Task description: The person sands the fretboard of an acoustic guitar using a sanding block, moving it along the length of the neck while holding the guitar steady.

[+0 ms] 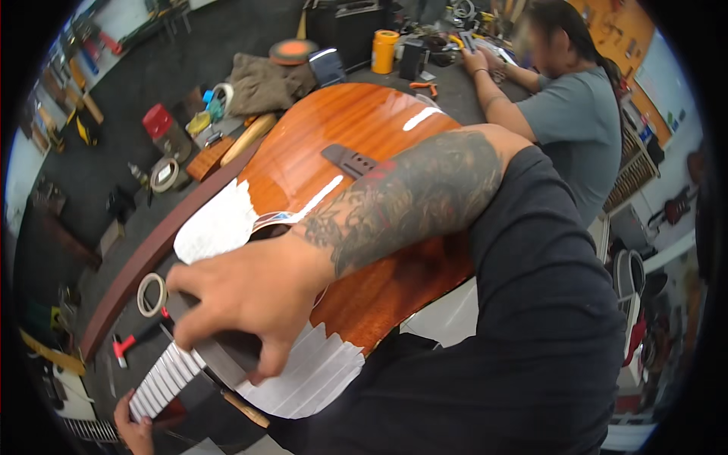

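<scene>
Dark and crowded with tools, the surface carries an orange-brown guitar near its near edge, the neck pointing toward the left edge. With my right hand, the fingers widely spread, I clamp a dark block over the neck. My left hand touches the neck's end; how tightly its fingers close, I cannot tell.

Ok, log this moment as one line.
left hand: holding neck | right hand: gripping dark block | guitar body: top up | white covering: either side of neck
</scene>
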